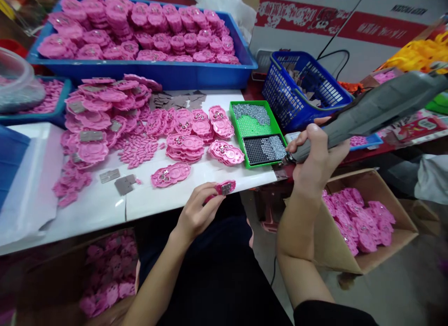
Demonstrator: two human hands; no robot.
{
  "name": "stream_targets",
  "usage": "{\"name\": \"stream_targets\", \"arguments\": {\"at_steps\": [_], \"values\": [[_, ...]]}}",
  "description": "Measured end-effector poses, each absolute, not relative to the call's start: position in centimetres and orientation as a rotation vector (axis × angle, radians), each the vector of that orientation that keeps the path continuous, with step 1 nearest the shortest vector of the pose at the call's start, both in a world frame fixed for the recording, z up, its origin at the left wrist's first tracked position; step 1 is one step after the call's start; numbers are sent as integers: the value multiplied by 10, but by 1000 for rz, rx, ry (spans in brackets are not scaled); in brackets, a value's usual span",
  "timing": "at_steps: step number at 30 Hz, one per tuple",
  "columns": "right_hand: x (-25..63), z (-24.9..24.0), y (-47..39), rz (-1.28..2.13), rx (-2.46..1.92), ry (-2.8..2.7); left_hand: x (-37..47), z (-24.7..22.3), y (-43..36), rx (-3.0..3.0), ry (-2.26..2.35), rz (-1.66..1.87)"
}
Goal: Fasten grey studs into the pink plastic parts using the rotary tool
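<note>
Just over the table's front edge, my left hand [199, 209] pinches a small pink plastic part [226, 187] with a grey metal plate on it. Farther right, my right hand [317, 155] is wrapped round a grey electric screwdriver [371, 112], its tip pointing left beside the green tray [276, 116]. That tray holds loose screws [252, 113] and a black perforated insert [255, 150] partly filled with screws. Pink oval pieces [171, 174] lie on the white table [154, 200], some stacked near my left hand.
A long blue bin [154, 74] of stacked pink parts spans the back. Pink pieces with metal plates [91, 137] are heaped at left. A blue basket [301, 92] stands behind the green tray. An open cardboard box [385, 256] of pink parts sits low at right.
</note>
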State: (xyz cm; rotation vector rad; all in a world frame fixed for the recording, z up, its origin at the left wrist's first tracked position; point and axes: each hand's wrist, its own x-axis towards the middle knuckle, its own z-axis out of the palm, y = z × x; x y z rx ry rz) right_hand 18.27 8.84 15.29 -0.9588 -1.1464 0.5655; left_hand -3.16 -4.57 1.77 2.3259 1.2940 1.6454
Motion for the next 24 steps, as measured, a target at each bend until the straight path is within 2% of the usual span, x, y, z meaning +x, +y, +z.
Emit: {"name": "stream_targets", "arguments": {"at_steps": [16,24], "values": [[180,147,86,611,-887,-1100,-33,16,-47,2390,1284,1712],[192,148,100,371,-972,-1131,-29,27,-41,2265,1303,1617]]}}
